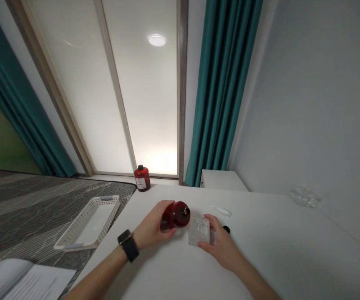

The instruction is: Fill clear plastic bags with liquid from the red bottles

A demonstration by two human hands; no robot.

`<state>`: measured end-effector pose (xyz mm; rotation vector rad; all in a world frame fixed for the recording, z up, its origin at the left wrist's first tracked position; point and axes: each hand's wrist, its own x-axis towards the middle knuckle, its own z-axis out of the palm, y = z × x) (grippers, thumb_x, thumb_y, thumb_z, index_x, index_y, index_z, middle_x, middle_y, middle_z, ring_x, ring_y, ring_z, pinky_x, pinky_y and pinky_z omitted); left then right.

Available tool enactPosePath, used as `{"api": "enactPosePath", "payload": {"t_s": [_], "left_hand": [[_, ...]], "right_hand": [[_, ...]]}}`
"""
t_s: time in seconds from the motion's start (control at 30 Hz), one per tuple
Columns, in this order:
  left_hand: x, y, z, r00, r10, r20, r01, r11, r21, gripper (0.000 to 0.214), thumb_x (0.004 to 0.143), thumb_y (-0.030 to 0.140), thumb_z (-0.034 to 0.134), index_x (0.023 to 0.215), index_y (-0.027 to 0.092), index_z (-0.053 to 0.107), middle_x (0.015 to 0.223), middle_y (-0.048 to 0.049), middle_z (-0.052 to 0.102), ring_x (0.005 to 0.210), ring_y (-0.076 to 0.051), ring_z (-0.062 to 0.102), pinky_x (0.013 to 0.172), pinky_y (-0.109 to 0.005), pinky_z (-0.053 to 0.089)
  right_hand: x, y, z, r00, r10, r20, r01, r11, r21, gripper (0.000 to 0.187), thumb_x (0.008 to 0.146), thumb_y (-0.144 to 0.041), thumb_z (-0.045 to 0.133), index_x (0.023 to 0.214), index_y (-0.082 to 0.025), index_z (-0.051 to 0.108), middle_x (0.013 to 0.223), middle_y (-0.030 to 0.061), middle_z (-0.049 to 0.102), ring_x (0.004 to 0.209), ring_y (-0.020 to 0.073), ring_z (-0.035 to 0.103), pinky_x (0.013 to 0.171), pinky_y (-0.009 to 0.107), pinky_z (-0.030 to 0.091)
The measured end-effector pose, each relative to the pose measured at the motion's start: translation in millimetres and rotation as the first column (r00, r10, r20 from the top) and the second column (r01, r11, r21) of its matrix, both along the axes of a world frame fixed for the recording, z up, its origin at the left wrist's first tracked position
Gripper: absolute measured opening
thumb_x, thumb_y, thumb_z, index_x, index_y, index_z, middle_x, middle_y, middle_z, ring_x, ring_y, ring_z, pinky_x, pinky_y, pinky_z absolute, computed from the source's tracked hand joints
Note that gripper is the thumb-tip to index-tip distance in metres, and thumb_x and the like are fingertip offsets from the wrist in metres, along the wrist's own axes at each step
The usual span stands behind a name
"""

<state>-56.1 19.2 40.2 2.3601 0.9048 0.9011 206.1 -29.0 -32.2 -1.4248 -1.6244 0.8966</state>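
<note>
My left hand (152, 230) is wrapped round a dark red bottle (176, 215), which is uncapped and tipped sideways, its mouth pointing right. That mouth sits just above a small clear container (199, 230), which my right hand (222, 246) grips from the right side on the white table (276, 250). A small black cap (226, 228) lies on the table just behind my right hand. A black smartwatch (127, 245) is on my left wrist.
A second red bottle with a black cap (142, 178) stands at the table's far left corner. A white slotted basket (89, 223) sits at the left edge, papers (26, 281) below it. A thin clear item (221, 210) and a clear wrapper (305, 196) lie farther back.
</note>
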Motion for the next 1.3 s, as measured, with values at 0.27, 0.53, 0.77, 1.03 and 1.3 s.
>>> {"api": "enactPosePath", "payload": {"t_s": [0.27,0.53,0.77,1.03,1.3], "left_hand": [[-4.3,14.8,26.8,0.939,-0.026,-0.344,0.114,0.965,0.238,0.074,0.071,0.011,0.068,0.136,0.024,0.037,0.131,-0.0131,0.053,0.115,-0.031,0.054,0.098,-0.050,0.048],[3.3,25.5,31.9,0.875,0.012,-0.484,0.162,0.935,0.316,0.074,0.073,0.013,0.070,0.139,0.024,0.037,0.131,-0.0122,0.054,0.115,-0.031,0.053,0.097,-0.050,0.049],[11.6,28.2,36.3,0.851,0.023,-0.525,0.197,0.912,0.361,0.072,0.075,0.015,0.070,0.139,0.023,0.038,0.129,-0.0116,0.055,0.115,-0.031,0.053,0.098,-0.050,0.047],[15.9,30.5,47.0,0.803,0.023,-0.595,0.279,0.868,0.410,0.069,0.077,0.013,0.068,0.138,0.024,0.039,0.129,-0.0106,0.056,0.115,-0.031,0.053,0.101,-0.049,0.042],[19.0,34.0,50.5,0.807,0.008,-0.591,0.306,0.849,0.430,0.068,0.080,0.016,0.069,0.139,0.027,0.037,0.131,-0.0094,0.056,0.116,-0.030,0.053,0.102,-0.048,0.041]], "right_hand": [[1.6,-1.8,7.4,1.000,0.022,-0.019,-0.022,1.000,-0.002,0.073,0.067,-0.021,0.077,0.130,-0.025,0.042,0.129,0.0079,0.056,0.119,0.0257,0.055,0.105,0.044,0.039],[1.3,-5.7,15.9,1.000,0.015,-0.003,-0.015,0.999,-0.040,0.076,0.066,-0.023,0.079,0.132,-0.025,0.043,0.127,0.0069,0.058,0.118,0.0259,0.056,0.104,0.043,0.040],[0.9,-5.6,16.9,1.000,0.012,0.027,-0.012,1.000,-0.013,0.077,0.066,-0.023,0.080,0.134,-0.025,0.043,0.130,0.0085,0.056,0.119,0.0269,0.055,0.104,0.045,0.040],[2.1,-6.2,16.8,0.999,0.011,0.047,-0.011,1.000,0.003,0.076,0.066,-0.024,0.080,0.133,-0.025,0.043,0.129,0.0092,0.057,0.118,0.0275,0.055,0.103,0.045,0.041],[3.3,-6.7,17.6,0.997,0.013,0.071,-0.013,1.000,0.002,0.077,0.066,-0.028,0.080,0.133,-0.026,0.043,0.128,0.0084,0.057,0.118,0.0289,0.056,0.100,0.045,0.043]]}}
